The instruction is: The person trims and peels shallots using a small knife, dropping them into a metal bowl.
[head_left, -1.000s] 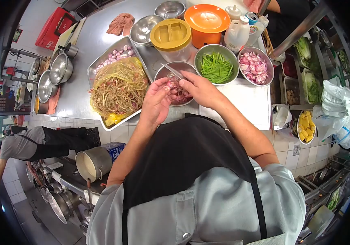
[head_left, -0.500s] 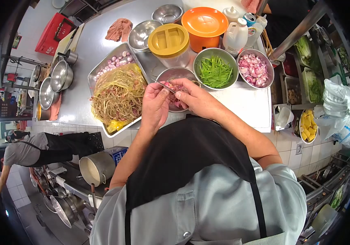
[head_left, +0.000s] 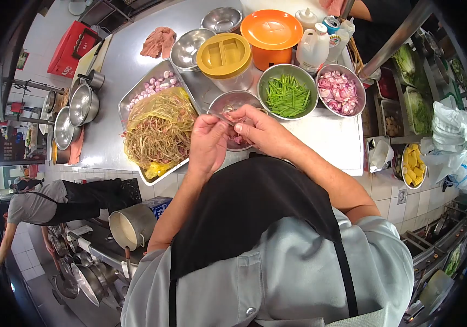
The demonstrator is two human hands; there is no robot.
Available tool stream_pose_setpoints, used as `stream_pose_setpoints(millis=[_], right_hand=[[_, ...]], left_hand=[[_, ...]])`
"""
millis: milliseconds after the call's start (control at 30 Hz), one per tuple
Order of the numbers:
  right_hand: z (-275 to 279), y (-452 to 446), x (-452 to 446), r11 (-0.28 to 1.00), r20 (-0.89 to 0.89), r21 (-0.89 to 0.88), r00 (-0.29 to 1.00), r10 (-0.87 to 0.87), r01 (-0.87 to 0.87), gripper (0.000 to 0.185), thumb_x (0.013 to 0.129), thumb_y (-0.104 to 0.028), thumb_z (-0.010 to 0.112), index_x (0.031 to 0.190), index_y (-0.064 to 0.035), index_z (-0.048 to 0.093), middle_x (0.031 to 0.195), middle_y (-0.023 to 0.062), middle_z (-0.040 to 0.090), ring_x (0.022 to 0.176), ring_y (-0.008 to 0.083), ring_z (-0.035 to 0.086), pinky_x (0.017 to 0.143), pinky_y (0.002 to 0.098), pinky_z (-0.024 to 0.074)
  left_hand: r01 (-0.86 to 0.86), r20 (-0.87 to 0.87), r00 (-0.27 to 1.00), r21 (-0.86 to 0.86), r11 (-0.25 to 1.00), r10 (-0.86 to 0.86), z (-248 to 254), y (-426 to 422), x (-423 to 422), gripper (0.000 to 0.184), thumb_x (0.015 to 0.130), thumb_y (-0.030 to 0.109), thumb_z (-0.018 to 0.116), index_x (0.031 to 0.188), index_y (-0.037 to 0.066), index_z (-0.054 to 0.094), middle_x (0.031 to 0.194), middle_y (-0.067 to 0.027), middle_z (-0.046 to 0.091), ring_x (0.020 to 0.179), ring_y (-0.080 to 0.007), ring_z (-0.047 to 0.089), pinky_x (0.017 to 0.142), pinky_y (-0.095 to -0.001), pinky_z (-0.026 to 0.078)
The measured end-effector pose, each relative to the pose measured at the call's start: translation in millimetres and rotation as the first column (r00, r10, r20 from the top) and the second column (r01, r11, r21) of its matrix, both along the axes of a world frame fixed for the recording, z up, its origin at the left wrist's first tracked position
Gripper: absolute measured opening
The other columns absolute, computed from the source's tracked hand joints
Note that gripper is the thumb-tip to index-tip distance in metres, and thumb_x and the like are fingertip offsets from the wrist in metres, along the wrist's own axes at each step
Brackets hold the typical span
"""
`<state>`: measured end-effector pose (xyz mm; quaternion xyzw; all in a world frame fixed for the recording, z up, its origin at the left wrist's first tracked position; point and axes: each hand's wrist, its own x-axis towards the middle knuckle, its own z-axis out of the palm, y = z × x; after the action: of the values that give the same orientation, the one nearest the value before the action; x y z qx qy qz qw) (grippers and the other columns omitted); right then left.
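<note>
My left hand and my right hand meet over a metal bowl holding reddish peelings. Fingers of both are closed in a pinch. A thin, blade-like small knife shows between them, apparently in my right hand. Whatever my left fingertips grip is too small and covered to make out. Left of my hands, a white-rimmed tray carries whole shallots and a yellow net bag of dry stems and skins. To the right stand a bowl of cut green pods and a bowl of peeled shallots.
Behind the bowl stand a yellow-lidded tub, an orange container, plastic bottles and metal bowls. A pinkish cloth lies at the back. Another person bends at the left, near a large pot.
My hands stay over the bowl, with small shifts of the fingers. The knife shows less than before. The view has shifted slightly, and the person at the left has moved a little.
</note>
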<state>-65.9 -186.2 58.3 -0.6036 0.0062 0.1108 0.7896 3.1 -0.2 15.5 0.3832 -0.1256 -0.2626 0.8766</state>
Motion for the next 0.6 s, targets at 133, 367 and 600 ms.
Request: stream_pose_setpoints(millis=[133,367,600], right_hand=[[8,-7,3,0.998,-0.132,0.067,0.991,0.019,-0.010,0.023,0.111,-0.017,0.053,0.132,-0.0073,0.054,0.089,0.0019,0.060,0.070,0.0075,0.051,0.058,0.0264,0.0421],[5,-13,1,0.998,-0.262,0.066,0.965,0.009,0.009,0.022,0.112,-0.022,0.052,0.131,-0.0106,0.051,0.077,-0.0006,0.051,0.052,0.0056,0.035,0.043,0.0252,0.0261],[2,-13,-4,0.998,-0.262,0.060,0.965,-0.006,0.023,0.021,0.112,-0.021,0.053,0.130,-0.0107,0.053,0.078,-0.0005,0.052,0.052,0.0057,0.037,0.042,0.0250,0.0262]], left_hand=[[0.077,-0.022,0.997,-0.023,0.997,-0.078,1,-1,-1,0.014,0.103,0.002,0.066,0.117,0.004,0.064,0.114,-0.0136,0.074,0.100,-0.0233,0.071,0.089,-0.0394,0.060],[0.183,-0.120,0.975,-0.035,0.982,-0.186,4,8,7,0.025,0.108,0.008,0.058,0.132,0.001,0.059,0.116,-0.0123,0.071,0.102,-0.0232,0.069,0.091,-0.0378,0.058],[0.148,-0.200,0.969,-0.011,0.989,-0.148,1,5,6,0.029,0.105,0.006,0.060,0.134,0.003,0.057,0.114,-0.0094,0.070,0.096,-0.0180,0.066,0.085,-0.0327,0.055]])
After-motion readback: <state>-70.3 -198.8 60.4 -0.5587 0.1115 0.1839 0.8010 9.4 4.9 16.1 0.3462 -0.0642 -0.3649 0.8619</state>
